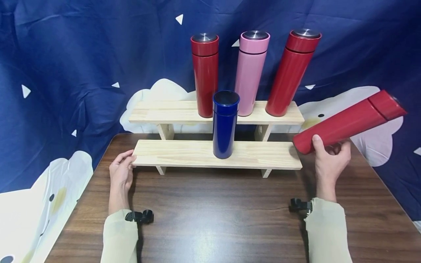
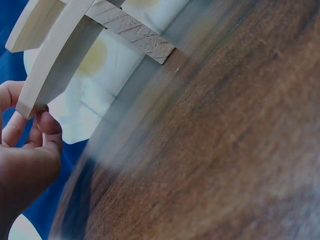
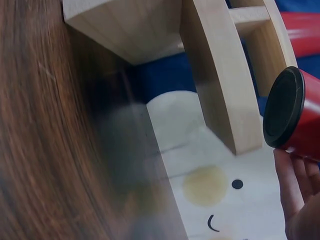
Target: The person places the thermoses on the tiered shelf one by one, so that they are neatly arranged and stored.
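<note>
My right hand grips a red thermos bottle near its base, tilted with the lid up and to the right, beside the right end of the lower shelf. In the right wrist view the black bottom of this red bottle faces the shelf's end. With thumb and fingers, my left hand pinches the left end of the lower wooden shelf; the left wrist view shows the fingertips on that board. A dark blue bottle stands upright on the lower shelf, right of its middle.
On the upper shelf stand a red bottle, a pink bottle and another red bottle. The two-step rack rests on a brown wooden table. Behind it hangs a blue curtain with white cloud shapes.
</note>
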`<state>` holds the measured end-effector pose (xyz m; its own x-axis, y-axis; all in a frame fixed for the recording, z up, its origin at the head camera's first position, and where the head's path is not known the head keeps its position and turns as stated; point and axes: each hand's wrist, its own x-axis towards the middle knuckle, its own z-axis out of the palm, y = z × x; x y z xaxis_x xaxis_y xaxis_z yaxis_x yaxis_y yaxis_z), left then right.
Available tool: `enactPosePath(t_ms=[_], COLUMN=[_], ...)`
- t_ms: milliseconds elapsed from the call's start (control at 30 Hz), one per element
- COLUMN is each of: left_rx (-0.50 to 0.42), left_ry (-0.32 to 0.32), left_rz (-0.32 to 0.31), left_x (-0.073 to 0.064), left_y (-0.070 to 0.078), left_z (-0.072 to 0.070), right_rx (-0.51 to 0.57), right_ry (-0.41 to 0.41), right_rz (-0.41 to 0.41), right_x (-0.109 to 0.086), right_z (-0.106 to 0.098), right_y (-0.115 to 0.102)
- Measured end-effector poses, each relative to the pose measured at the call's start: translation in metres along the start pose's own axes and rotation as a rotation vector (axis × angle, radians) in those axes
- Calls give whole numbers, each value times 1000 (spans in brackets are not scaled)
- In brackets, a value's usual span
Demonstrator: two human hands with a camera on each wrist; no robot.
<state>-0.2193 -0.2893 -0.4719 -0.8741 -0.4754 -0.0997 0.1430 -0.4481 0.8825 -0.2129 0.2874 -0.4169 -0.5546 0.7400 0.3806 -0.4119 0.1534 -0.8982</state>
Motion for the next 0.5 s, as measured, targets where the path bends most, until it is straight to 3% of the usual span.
enactPosePath(t_ms=[267,500], left_rx=[25,-8], left_ry=[-5,-10], left_rz=[5,3], left_x=[0,0], left_y=[0,-1], left_z=[0,0], right_rx=[8,-21], right_ry=[-59,-92], right_rz=[-21,-27], right_x=[-7,-18], right_z=[10,18], right_y=[1,-1])
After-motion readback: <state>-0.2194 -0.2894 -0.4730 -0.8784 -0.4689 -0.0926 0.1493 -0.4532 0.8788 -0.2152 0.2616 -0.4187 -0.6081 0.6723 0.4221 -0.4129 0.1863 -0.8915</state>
